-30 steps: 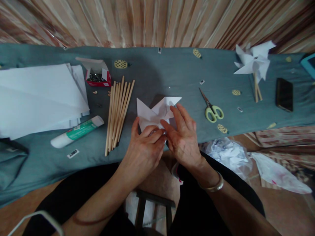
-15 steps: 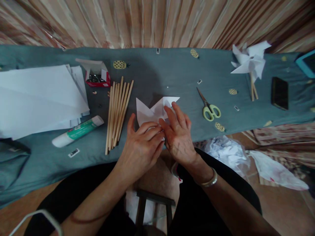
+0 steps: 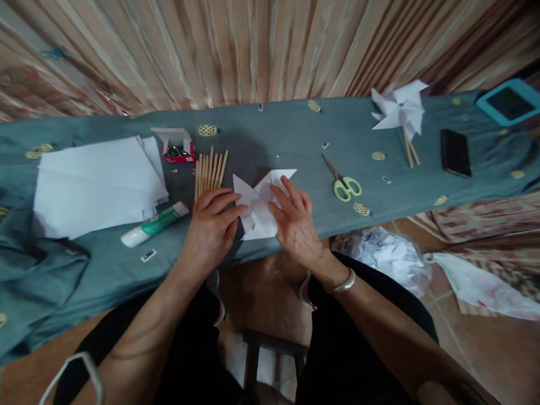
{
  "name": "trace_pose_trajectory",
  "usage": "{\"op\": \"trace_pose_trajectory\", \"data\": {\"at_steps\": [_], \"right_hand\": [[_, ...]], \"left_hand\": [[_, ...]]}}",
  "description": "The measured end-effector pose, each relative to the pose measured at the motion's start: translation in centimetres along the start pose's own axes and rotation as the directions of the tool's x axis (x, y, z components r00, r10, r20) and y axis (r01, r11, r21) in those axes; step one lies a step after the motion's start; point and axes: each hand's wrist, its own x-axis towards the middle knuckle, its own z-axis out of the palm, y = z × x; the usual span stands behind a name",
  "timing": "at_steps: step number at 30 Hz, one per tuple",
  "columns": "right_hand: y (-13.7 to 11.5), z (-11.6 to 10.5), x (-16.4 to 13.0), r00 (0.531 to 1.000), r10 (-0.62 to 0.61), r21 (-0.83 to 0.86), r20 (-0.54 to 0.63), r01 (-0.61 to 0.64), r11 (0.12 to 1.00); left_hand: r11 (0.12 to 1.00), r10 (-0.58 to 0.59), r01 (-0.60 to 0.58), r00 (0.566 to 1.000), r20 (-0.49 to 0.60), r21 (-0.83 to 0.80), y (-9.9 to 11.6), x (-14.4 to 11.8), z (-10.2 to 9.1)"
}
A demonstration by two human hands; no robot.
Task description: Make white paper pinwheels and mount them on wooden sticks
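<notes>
A white paper pinwheel shape (image 3: 264,216) with pointed blades lies on the cloth near the front edge of the table, between my hands. My left hand (image 3: 214,222) has its fingertips on the left blade, bent around a folded part there. With thumb and fingers, my right hand (image 3: 296,224) holds the right side of the paper down. Wooden sticks (image 3: 210,171) lie in a bundle just beyond my left hand, their lower ends hidden by it. A glue stick (image 3: 154,225) with a green label is left of that hand.
White paper sheets (image 3: 99,185) are stacked at the left beside a red box (image 3: 179,152) of small metal pieces. Scissors (image 3: 341,183) lie at the right. Beyond are a finished pinwheel (image 3: 403,109), a phone (image 3: 455,153) and a blue-framed tablet (image 3: 510,102).
My left hand has moved left, from the paper's near edge to its left blade, uncovering the lower part of the paper. My right hand stays on the right side. The view has shifted.
</notes>
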Motion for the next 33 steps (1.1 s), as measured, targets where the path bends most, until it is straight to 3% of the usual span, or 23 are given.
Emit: {"op": "trace_pose_trajectory", "data": {"at_steps": [7, 15, 26, 33], "right_hand": [[0.3, 0.1, 0.2, 0.999, -0.01, 0.017, 0.031, 0.009, 1.0], [0.2, -0.9, 0.1, 1.0, 0.007, -0.004, 0.025, -0.007, 1.0], [1.7, -1.7, -0.6, 1.0, 0.001, 0.078, 0.013, -0.002, 0.997], [2.2, -2.6, -1.2, 0.996, 0.081, 0.171, 0.038, -0.087, 0.981]], "left_hand": [[1.0, 0.013, -0.013, 0.999, 0.04, -0.003, -0.4, 1.1, 1.5], [0.998, 0.034, -0.036, 0.998, 0.043, 0.044, -0.4, 1.4, 1.6], [0.991, 0.1, -0.113, 0.981, 0.164, 0.069, 3.1, 0.9, 1.0], [0.994, 0.074, -0.087, 0.976, 0.203, 0.059, 3.5, 1.4, 1.3]]}}
